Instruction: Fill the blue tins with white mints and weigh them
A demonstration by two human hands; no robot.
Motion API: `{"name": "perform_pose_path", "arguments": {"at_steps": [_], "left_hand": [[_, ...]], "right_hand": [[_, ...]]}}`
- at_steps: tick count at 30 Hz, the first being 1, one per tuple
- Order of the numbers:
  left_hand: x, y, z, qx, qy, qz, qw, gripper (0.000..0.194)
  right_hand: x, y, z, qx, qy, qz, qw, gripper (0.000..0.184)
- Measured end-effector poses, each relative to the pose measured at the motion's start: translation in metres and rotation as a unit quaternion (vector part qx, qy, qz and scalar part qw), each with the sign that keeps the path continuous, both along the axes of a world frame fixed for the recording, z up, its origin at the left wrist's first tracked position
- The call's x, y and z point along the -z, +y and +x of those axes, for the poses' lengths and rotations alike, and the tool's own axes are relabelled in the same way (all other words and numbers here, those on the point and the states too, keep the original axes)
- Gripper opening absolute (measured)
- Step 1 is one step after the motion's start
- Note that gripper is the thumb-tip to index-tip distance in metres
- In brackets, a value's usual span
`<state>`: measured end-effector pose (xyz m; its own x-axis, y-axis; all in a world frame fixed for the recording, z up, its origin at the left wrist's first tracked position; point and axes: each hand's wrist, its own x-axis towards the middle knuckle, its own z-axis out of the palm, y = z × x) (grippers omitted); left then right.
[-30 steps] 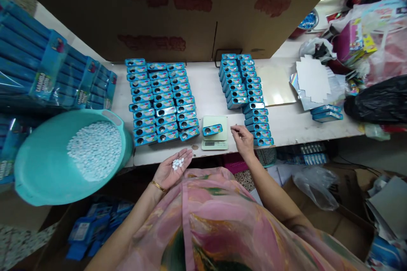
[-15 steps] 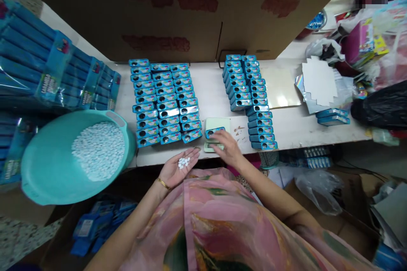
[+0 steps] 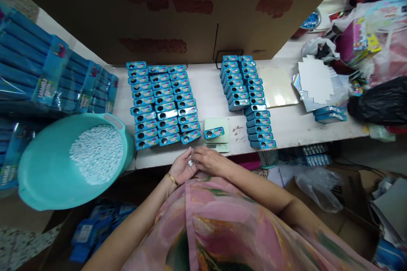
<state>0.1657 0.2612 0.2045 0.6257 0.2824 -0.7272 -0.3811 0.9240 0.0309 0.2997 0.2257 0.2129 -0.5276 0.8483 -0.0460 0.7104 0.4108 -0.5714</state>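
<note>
My left hand (image 3: 183,168), palm up and cupped below the table's front edge, holds small white candies (image 3: 190,163). Over that palm my right hand (image 3: 206,159) bends its fingers onto the candies and covers most of them; its fingertips are partly hidden. Just beyond my hands, a small blue box (image 3: 214,133) with a round opening lies on a pale green kitchen scale (image 3: 224,123). Left of the scale stand three columns of similar blue boxes (image 3: 168,120), several with white candies showing in their openings.
A turquoise tub (image 3: 41,165) of white candies sits at the left. More blue boxes (image 3: 259,125) stand in two columns right of the scale. Wrapped blue packs (image 3: 22,59) are stacked far left. A large cardboard box (image 3: 143,17) closes off the back. A black bag (image 3: 378,101) lies at the right.
My right hand has moved from the blue box on the scale back to my left palm. My left hand has curled up slightly around the candies.
</note>
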Motion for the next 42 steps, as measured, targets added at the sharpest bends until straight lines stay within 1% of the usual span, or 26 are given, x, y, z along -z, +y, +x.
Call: {"name": "perform_pose_path", "arguments": {"at_steps": [4,6,10,13,15,17,19,21,23,25,28,30,33,35,38,40,42], "left_hand": [[-0.003,0.005,0.011,-0.017,0.022,0.026,0.999,0.028],[-0.005,0.009,0.017,-0.035,0.036,0.033,0.998,0.025],[-0.007,0.02,0.028,-0.056,0.062,0.068,0.994,0.022],[-0.008,0.026,0.033,-0.047,0.108,0.104,0.988,0.017],[-0.009,0.029,0.036,-0.026,0.138,0.133,0.981,0.018],[-0.01,0.03,0.039,-0.005,0.164,0.162,0.973,0.021],[-0.012,0.03,0.042,0.01,0.188,0.183,0.965,0.021],[-0.013,0.029,0.045,0.018,0.21,0.2,0.957,0.021],[-0.014,0.029,0.049,0.017,0.224,0.216,0.95,0.021],[-0.015,0.029,0.053,0.011,0.235,0.232,0.944,0.02],[-0.016,0.031,0.055,0.012,0.255,0.245,0.935,0.019],[-0.017,0.032,0.052,0.009,0.246,0.249,0.937,0.019],[-0.017,0.034,0.035,-0.009,0.199,0.241,0.95,0.018],[-0.014,0.034,0.019,-0.026,0.193,0.213,0.958,0.016],[-0.007,0.028,-0.003,-0.046,0.207,0.16,0.964,0.014],[-0.003,0.021,-0.012,-0.043,0.211,0.139,0.967,0.012],[0.0,0.013,-0.016,-0.032,0.21,0.127,0.969,0.011]], "right_hand": [[0.005,0.012,0.007,0.044,0.014,-0.009,0.999,0.014],[0.008,0.018,0.014,0.074,0.053,-0.013,0.996,0.011],[0.009,0.028,0.032,0.144,0.137,-0.006,0.98,0.014],[0.012,0.032,0.043,0.229,0.188,0.001,0.955,0.012],[0.017,0.033,0.048,0.267,0.214,-0.012,0.94,0.012],[0.022,0.032,0.052,0.279,0.234,-0.02,0.931,0.015],[0.027,0.03,0.053,0.285,0.254,-0.014,0.924,0.018],[0.03,0.027,0.055,0.307,0.276,-0.006,0.911,0.018],[0.03,0.023,0.055,0.346,0.301,-0.013,0.889,0.017],[0.03,0.018,0.056,0.381,0.334,-0.038,0.861,0.016],[0.028,0.009,0.058,0.414,0.371,-0.073,0.828,0.016],[0.026,0.003,0.062,0.426,0.373,-0.077,0.821,0.015],[0.023,-0.004,0.072,0.446,0.359,-0.065,0.817,0.016],[0.023,-0.008,0.081,0.468,0.35,-0.057,0.809,0.016],[0.024,-0.013,0.093,0.505,0.355,-0.062,0.784,0.016],[0.025,-0.014,0.096,0.518,0.362,-0.066,0.772,0.016],[0.025,-0.014,0.096,0.522,0.365,-0.065,0.768,0.016]]}}
